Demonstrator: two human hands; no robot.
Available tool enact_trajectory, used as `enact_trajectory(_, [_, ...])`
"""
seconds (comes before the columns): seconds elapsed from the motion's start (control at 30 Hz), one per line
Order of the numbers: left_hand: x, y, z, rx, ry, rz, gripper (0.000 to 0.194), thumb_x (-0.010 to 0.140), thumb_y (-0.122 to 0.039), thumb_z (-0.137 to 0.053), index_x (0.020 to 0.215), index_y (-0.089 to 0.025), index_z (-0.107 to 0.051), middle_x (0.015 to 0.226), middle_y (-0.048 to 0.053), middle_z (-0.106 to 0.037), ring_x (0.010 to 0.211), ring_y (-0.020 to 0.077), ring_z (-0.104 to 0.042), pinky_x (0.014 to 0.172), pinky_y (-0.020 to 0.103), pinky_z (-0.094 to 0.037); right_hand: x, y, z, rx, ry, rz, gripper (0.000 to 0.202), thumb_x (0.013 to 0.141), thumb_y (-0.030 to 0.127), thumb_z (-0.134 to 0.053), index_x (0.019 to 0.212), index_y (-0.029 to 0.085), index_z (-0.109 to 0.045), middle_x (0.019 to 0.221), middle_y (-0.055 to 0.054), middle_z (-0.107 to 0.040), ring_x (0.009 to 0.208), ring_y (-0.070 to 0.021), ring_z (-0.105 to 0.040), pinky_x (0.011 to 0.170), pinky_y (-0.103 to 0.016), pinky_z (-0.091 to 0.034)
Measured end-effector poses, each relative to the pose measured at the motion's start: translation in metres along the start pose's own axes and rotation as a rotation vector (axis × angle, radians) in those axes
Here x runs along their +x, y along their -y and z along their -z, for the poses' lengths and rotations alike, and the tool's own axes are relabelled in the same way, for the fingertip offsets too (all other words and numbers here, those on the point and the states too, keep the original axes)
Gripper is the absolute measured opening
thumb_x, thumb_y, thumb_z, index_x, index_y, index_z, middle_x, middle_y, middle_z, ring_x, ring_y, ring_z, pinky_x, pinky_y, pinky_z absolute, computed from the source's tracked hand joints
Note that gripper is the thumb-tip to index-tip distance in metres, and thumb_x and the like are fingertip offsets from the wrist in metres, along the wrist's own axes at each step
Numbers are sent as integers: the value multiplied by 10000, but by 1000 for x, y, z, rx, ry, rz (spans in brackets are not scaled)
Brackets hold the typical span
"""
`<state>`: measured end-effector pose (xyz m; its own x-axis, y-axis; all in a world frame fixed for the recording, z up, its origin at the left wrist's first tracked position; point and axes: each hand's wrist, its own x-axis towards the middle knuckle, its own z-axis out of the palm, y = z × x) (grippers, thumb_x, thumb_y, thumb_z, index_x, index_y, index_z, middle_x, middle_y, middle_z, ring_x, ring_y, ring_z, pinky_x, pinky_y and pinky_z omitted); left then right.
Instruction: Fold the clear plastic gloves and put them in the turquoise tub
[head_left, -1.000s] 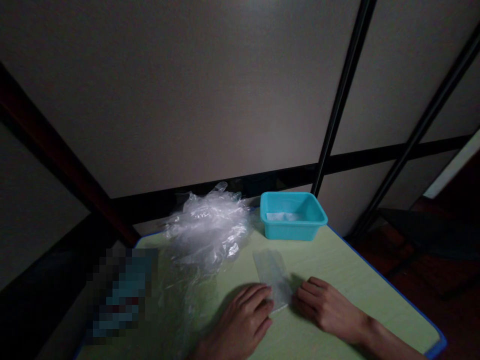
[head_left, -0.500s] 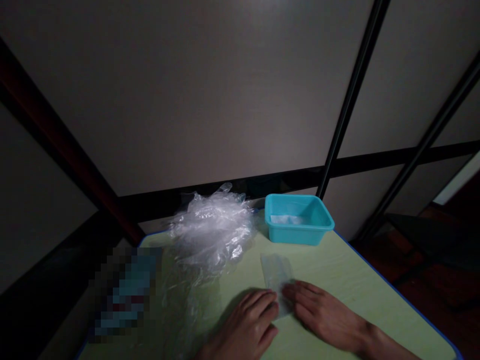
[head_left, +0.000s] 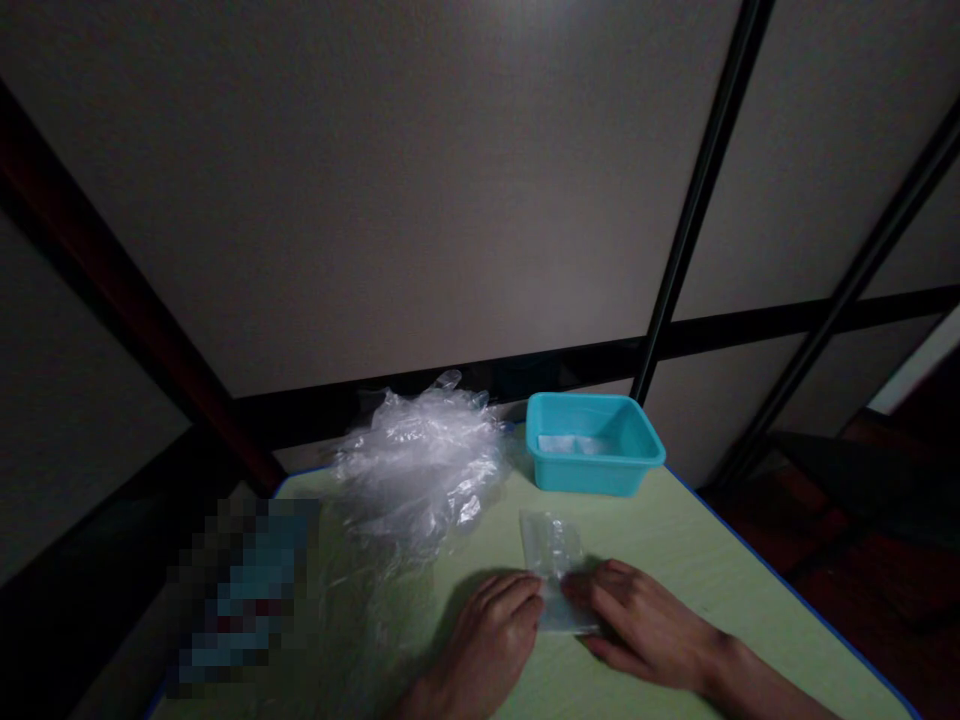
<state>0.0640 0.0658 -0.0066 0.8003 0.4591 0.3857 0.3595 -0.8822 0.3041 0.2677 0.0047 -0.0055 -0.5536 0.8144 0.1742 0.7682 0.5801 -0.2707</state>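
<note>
A folded clear plastic glove (head_left: 553, 540) lies flat on the pale green table (head_left: 697, 560), its lower part between my hands. My left hand (head_left: 491, 630) has its fingers curled together at the glove's left edge. From the right, my right hand (head_left: 637, 620) presses closed fingers onto the glove, with the thumb low by its bottom edge. My fingers hide part of the plastic. Farther back on the left is a loose heap of thin clear plastic gloves (head_left: 427, 460), some finger shapes showing.
A turquoise plastic basket (head_left: 596, 475) with whitish folded pieces inside stands at the table's back right. A blurred-out bluish item (head_left: 251, 590) lies at the left edge. Sliding panel doors (head_left: 450, 200) rise right behind the table. A dark chair-like shape (head_left: 847, 480) is at right.
My left hand has shifted slightly left, onto the glove's edge. My right hand's thumb now shows lower down, and the glove's lower part looks wider and flatter.
</note>
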Motion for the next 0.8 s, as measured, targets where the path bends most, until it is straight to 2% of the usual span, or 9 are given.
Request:
enact_trajectory(0.1, [1,1,-1,-74,-23,36,268,743,-61,-439,867,-191,-639,919,43,-661,869,186,-600,812,319,-473,0,-5,-2,29,13,25,207,844,178,-396,1028,161,-488,1007,-91,-594,918,-198,-534,833,-344,-381])
enact_trajectory(0.17, [3,2,-2,-170,-23,105,277,746,-66,-431,856,-202,-646,883,36,-662,819,180,-605,768,298,-476,1,-9,-3,88,-3,-24,203,865,182,-372,1015,171,-508,978,-79,-604,898,-193,-545,801,-323,-388])
enact_trajectory(0.27, [9,5,-1,-344,-17,288,234,759,-103,-443,736,-194,-657,767,31,-653,718,176,-594,678,266,-461,9,-13,-1,299,-81,-212,188,881,261,-379,888,176,-546,777,-31,-601,712,-159,-549,646,-260,-393])
enact_trajectory(0.37, [18,11,-2,-440,-42,439,206,754,-154,-484,617,-168,-638,641,21,-621,624,173,-564,615,254,-431,22,-21,-1,628,-162,-400,256,851,374,-425,721,168,-503,577,29,-479,519,-104,-438,477,-210,-304])
enact_trajectory(0.43, [24,16,-5,-486,-61,492,187,749,-173,-494,630,-155,-637,622,13,-618,608,169,-565,587,238,-423,32,-27,-2,767,-182,-467,287,822,438,-439,713,173,-460,521,58,-393,453,-81,-357,411,-194,-234])
enact_trajectory(0.6, [32,29,-19,-635,-82,646,117,692,-153,-518,641,-137,-621,611,-6,-616,586,155,-582,498,189,-407,48,-44,-12,881,-173,-550,352,736,534,-473,713,192,-396,462,86,-361,374,-62,-325,349,-174,-220])
enact_trajectory(0.8, [38,36,-26,-750,-94,833,93,629,-134,-517,540,-155,-538,494,-43,-543,504,124,-560,395,154,-348,54,-55,-14,935,-188,-596,328,677,488,-528,720,193,-391,443,97,-387,345,-52,-336,329,-165,-228])
